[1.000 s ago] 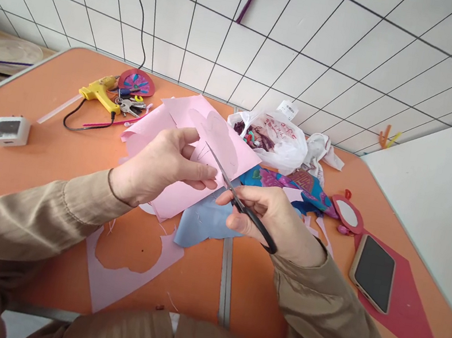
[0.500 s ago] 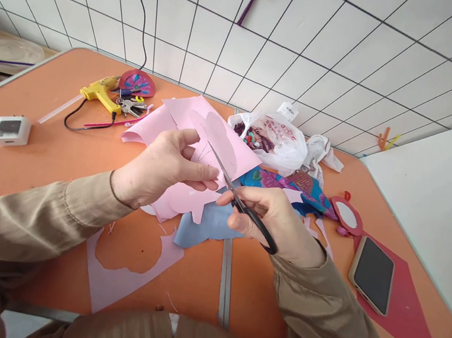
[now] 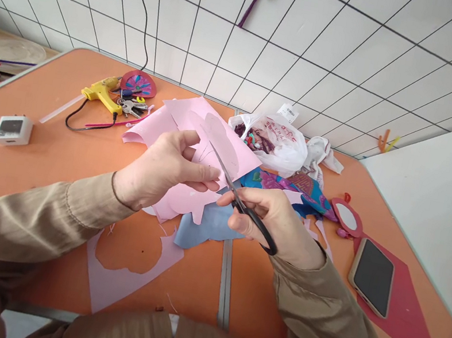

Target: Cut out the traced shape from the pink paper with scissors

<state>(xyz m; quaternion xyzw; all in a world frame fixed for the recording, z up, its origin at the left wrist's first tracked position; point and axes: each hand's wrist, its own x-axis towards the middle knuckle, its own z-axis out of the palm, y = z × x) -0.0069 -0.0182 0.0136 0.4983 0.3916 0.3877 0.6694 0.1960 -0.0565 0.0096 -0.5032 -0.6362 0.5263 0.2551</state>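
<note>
In the middle of the view my left hand (image 3: 169,168) pinches a pink felt-like sheet (image 3: 174,116) between thumb and fingers. Thin drawn lines and a rounded cut edge show on the sheet. My right hand (image 3: 269,220) is closed around the black handles of a pair of scissors (image 3: 254,219). Their blades point up and left, lying at the pink sheet beside my left fingertips; whether they are fully closed is hard to tell. Under my hands lie a cut pink piece (image 3: 187,202) and a crumpled blue piece (image 3: 207,227).
A pink offcut (image 3: 118,284) with a round hole lies nearest me. Leftward are a yellow glue gun (image 3: 103,94), keys (image 3: 132,107) and a white cube (image 3: 13,130). A plastic bag (image 3: 286,147) stands behind; a phone (image 3: 373,276) rests on a red sheet (image 3: 412,324) at right.
Almost nothing differs. The whole view has shifted slightly, while both hands, the scissors and the pink sheet keep the same positions relative to each other.
</note>
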